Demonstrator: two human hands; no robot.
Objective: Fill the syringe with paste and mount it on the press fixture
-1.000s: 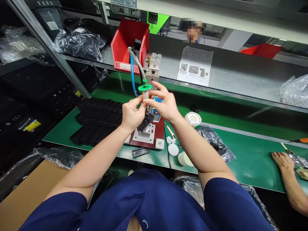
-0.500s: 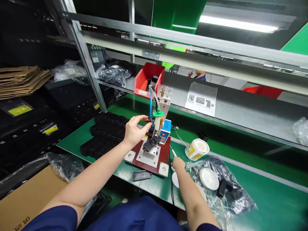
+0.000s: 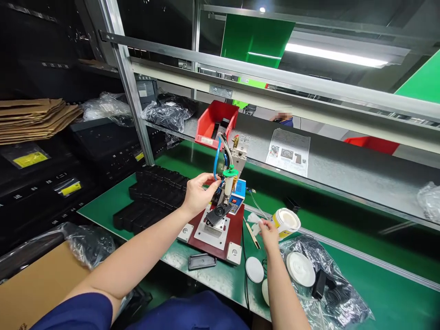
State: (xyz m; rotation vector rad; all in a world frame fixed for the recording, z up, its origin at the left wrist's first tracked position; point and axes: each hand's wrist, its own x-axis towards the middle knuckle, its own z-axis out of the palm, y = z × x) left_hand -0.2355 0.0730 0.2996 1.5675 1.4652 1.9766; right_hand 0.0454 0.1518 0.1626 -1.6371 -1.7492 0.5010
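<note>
My left hand [image 3: 199, 195] is closed in a pinch beside the blue air tube [image 3: 216, 158] and the white syringe barrel [image 3: 228, 187] with its green cap; the small part between its fingertips is hidden. Below the syringe, a black speaker-like part [image 3: 219, 212] lies tilted on the metal fixture [image 3: 213, 231] of the dark red base [image 3: 237, 227]. My right hand [image 3: 270, 233] is closed on a crumpled white tissue [image 3: 254, 220], just left of the white and yellow tub [image 3: 286, 220]. A slim light-handled tool [image 3: 252, 233] lies on the bench beside the base.
A shallow black cover [image 3: 202, 261] lies at the bench's front edge. Black trays [image 3: 151, 192] are stacked left. Right are a white round lid [image 3: 300, 269] and plastic bag [image 3: 340, 293]. Behind stands a blue box [image 3: 239, 190]; a red bin [image 3: 215, 121] sits on the shelf above.
My right hand has left the light-handled tool's spot and moved up and right, now with a white tissue in it. My left hand stays by the tube, fingertips closer together.
</note>
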